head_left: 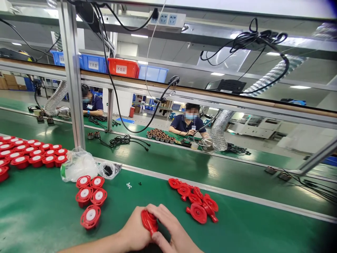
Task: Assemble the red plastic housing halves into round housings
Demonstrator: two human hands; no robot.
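A red plastic cover with a short spout (149,220) is held between both hands above the green bench. My left hand (134,226) wraps round it from the left, fingers closed. From the right, my right hand (170,225) grips the same piece, its thumb by the spout. What lies under the cover is hidden by the hands. Similar red spouted covers (198,212) lie in a loose heap to the right. Left of my hands, several red housings with white round centres (91,214) stand in a small group.
More red and white housings (36,160) stand in rows at far left. Clear plastic bags (80,165), small white bits (129,185) and a black bit (140,183) lie beyond my hands. A metal rail (158,174) edges the bench. Two co-workers sit across, near copper-wound parts (159,135).
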